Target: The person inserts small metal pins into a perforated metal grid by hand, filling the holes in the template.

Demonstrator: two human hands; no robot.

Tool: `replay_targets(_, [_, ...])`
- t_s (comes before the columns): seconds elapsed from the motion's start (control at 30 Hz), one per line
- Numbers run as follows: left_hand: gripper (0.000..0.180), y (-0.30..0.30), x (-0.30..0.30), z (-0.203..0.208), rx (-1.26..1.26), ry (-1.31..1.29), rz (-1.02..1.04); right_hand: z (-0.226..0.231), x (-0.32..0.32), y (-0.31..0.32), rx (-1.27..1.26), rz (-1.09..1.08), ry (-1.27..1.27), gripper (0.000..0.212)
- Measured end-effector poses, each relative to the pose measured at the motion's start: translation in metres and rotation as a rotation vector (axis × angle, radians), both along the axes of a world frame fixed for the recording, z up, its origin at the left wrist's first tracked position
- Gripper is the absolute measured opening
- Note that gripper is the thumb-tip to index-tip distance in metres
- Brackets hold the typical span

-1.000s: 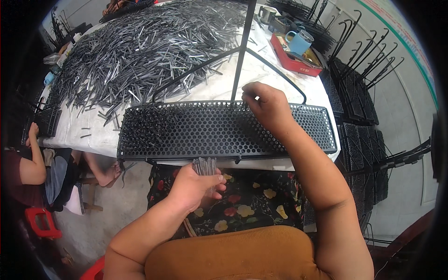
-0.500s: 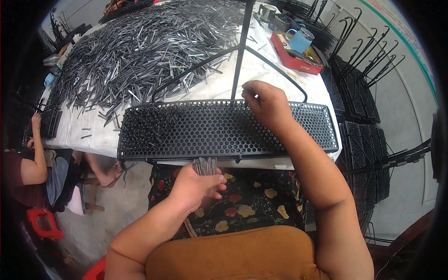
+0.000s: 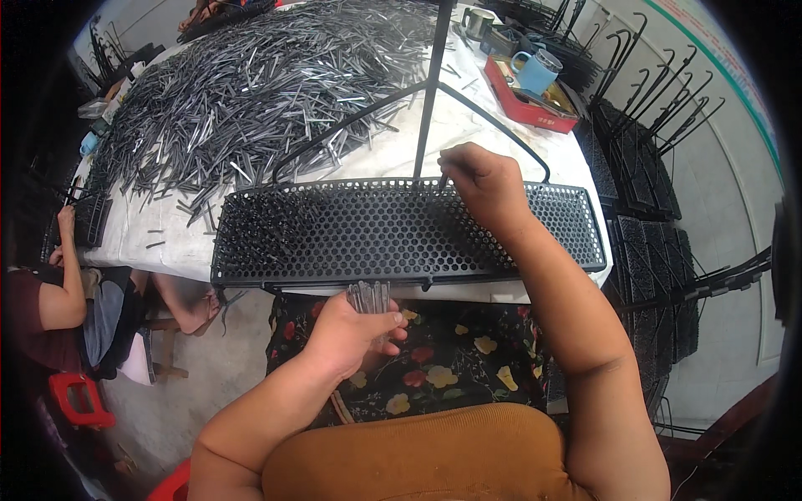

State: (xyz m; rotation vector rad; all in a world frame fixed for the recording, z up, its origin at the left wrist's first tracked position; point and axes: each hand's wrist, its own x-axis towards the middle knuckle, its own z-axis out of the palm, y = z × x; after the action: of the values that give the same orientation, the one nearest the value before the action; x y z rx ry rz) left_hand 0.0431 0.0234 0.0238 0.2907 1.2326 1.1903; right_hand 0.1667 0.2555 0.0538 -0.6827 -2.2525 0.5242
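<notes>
My left hand [image 3: 355,330] is closed round a bundle of thin grey strips [image 3: 370,301], just in front of the rack's near edge. A long black rack [image 3: 368,234] full of round holes lies across the table edge. Dark strips stand crowded in its left end, and more stand in the holes right of its middle. Over the far edge of the rack, my right hand [image 3: 484,184] pinches a thin dark strip [image 3: 443,180], its lower end at the holes. The right fingertips partly hide this strip.
A large heap of grey strips [image 3: 251,92] covers the far table. A black post [image 3: 433,92] with slanting braces rises behind the rack. At right are a red box [image 3: 535,108], a blue mug [image 3: 538,72] and stacked hooked racks [image 3: 647,159]. Another person's arm [image 3: 68,275] is at left.
My right hand has shifted slightly right, and a strip now shows below its fingertips at the rack's far edge. My left hand stays almost still with its bundle.
</notes>
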Motion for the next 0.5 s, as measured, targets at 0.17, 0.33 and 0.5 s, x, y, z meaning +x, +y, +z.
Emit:
replay_targets(0.17, [0.018,-0.0017,-0.0005,0.0008,0.003,0.001,-0.005,0.0035,0.003,-0.0006,0.018,0.001,-0.055,0.01])
replay_targets(0.33, [0.017,-0.0025,-0.0006,0.002,0.005,0.003,-0.025,0.0063,0.0067,0.0027,0.024,0.033,-0.066,0.009])
replay_targets(0.5, [0.017,-0.0025,-0.0002,0.0038,0.01,0.009,-0.036,0.0039,0.009,0.0037,0.0,0.033,-0.139,0.009])
